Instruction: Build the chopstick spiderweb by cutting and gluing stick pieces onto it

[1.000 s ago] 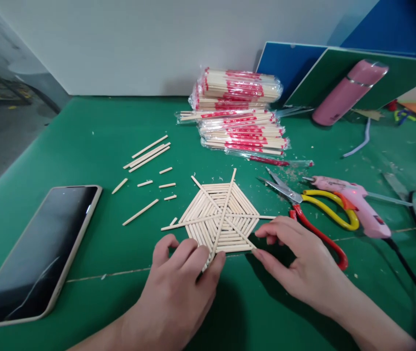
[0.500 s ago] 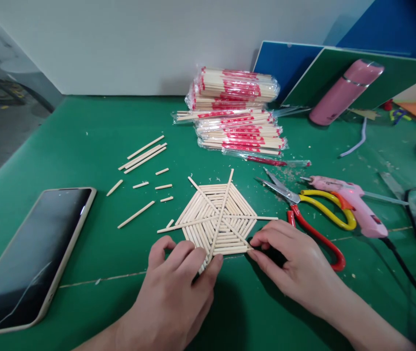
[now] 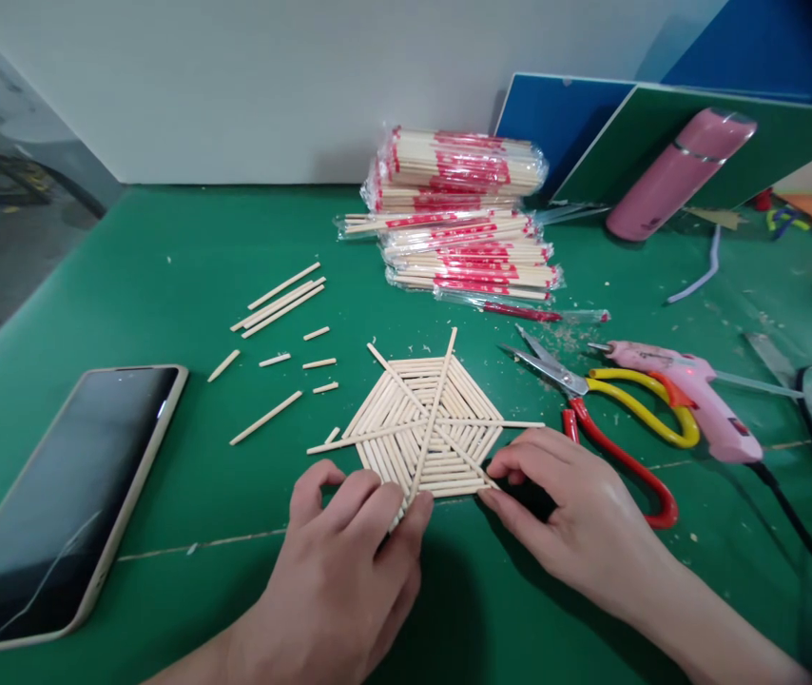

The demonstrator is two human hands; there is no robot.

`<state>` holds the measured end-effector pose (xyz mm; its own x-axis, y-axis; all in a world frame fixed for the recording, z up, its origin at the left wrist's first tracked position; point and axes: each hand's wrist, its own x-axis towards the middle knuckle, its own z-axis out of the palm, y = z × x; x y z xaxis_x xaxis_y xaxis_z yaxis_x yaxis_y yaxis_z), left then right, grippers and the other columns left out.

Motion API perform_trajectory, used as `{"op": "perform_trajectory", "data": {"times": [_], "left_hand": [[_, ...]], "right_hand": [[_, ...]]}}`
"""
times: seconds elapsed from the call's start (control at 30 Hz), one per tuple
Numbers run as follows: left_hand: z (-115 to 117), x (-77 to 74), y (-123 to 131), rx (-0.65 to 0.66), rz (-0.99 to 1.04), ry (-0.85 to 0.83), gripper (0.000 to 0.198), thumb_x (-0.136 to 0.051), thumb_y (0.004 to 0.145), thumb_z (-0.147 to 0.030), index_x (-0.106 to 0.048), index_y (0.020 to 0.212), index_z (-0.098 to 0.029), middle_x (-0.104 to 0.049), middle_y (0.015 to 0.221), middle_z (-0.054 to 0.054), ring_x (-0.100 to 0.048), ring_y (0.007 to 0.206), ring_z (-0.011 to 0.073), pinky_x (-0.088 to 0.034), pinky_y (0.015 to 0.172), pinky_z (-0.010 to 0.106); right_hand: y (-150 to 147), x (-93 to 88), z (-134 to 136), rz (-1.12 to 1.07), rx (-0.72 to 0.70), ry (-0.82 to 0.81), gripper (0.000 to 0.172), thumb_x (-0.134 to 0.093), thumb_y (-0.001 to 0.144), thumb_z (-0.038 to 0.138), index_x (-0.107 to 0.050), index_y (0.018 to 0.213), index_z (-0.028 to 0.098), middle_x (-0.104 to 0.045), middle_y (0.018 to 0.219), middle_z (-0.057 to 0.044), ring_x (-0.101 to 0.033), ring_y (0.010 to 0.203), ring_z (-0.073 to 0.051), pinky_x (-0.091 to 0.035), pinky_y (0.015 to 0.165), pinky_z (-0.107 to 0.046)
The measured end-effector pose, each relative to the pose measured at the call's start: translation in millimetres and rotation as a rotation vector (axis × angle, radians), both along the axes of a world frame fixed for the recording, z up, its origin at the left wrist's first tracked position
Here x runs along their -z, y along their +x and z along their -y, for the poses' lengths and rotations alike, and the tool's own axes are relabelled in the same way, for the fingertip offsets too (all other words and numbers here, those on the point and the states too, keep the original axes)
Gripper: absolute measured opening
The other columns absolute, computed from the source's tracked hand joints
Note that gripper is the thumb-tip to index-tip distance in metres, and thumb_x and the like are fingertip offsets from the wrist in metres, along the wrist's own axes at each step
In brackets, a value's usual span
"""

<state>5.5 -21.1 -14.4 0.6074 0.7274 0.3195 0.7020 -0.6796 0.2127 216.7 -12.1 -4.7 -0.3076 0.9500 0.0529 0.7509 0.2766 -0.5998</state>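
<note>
A hexagonal web of wooden chopsticks point(image 3: 392, 447) lies on the green table, with crossed spokes sticking out past its corners. My left hand point(image 3: 353, 552) is closed at its lower left edge, thumb and fingers around the end of one spoke. At the lower right corner, my right hand point(image 3: 567, 495) pinches the tip of another spoke between thumb and forefinger. Scissors point(image 3: 570, 381) with one yellow and one red handle lie open just beyond my right hand. Fingers partly cover the two gripped spoke ends.
Cut chopstick pieces point(image 3: 274, 419) are scattered left of the web, near a phone point(image 3: 56, 504). Wrapped chopstick bundles point(image 3: 463, 219) are stacked behind. A pink glue gun point(image 3: 698, 395) with a black cord lies right, below a pink bottle point(image 3: 684, 176) and leaning boards point(image 3: 577, 133).
The right hand's fingertips have shifted very slightly at the web's lower right corner. Otherwise both hands and the web stay as they were; the view has moved a little.
</note>
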Motion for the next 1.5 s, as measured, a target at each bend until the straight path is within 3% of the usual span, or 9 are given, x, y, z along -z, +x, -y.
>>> {"op": "perform_trajectory", "data": {"times": [0.67,0.87,0.97,1.17,1.5], "left_hand": [[0,-0.6,0,0.000,0.005,0.008,0.025,-0.035,0.084,-0.020,-0.058,0.095,-0.019,-0.057,0.073,0.002,-0.051,0.071,0.0183,-0.029,0.074,0.043],[-4,-4.9,-1,-0.052,0.155,-0.078,0.013,-0.045,0.079,-0.014,-0.056,0.085,-0.018,-0.057,0.072,0.000,-0.049,0.067,0.0148,-0.030,0.072,0.038],[-5,-6.4,0,-0.087,0.195,-0.099,0.016,-0.047,0.079,-0.013,-0.055,0.092,-0.018,-0.057,0.078,0.002,-0.049,0.073,0.0158,-0.032,0.077,0.039],[-5,-7.2,2,-0.061,0.102,-0.064,0.024,-0.047,0.081,-0.018,-0.053,0.105,-0.018,-0.056,0.092,0.006,-0.048,0.088,0.0205,-0.033,0.082,0.040],[5,-6.3,4,-0.135,0.092,-0.080,0.019,-0.045,0.081,-0.017,-0.055,0.096,-0.014,-0.055,0.084,0.006,-0.049,0.078,0.0181,-0.039,0.072,0.035]], "right_hand": [[1,1.1,2,0.005,0.008,0.019,0.005,-0.055,0.077,0.025,-0.055,0.080,0.021,-0.055,0.076,0.000,-0.050,0.070,-0.014,-0.040,0.062,-0.028],[5,-1.5,3,-0.128,0.051,0.012,0.010,-0.051,0.079,0.022,-0.055,0.088,0.021,-0.056,0.081,-0.001,-0.053,0.070,-0.012,-0.044,0.063,-0.024],[10,-3.7,5,-0.166,0.098,0.078,0.013,-0.050,0.080,0.019,-0.055,0.092,0.021,-0.057,0.082,-0.001,-0.054,0.070,-0.012,-0.045,0.062,-0.023],[16,-3.6,10,-0.101,0.061,0.177,0.012,-0.053,0.078,0.016,-0.060,0.088,0.021,-0.058,0.084,-0.003,-0.055,0.078,-0.013,-0.045,0.069,-0.025],[5,0.4,15,0.022,0.019,0.185,0.011,-0.051,0.079,0.020,-0.061,0.083,0.018,-0.059,0.076,-0.004,-0.053,0.071,-0.016,-0.041,0.065,-0.031]]}}
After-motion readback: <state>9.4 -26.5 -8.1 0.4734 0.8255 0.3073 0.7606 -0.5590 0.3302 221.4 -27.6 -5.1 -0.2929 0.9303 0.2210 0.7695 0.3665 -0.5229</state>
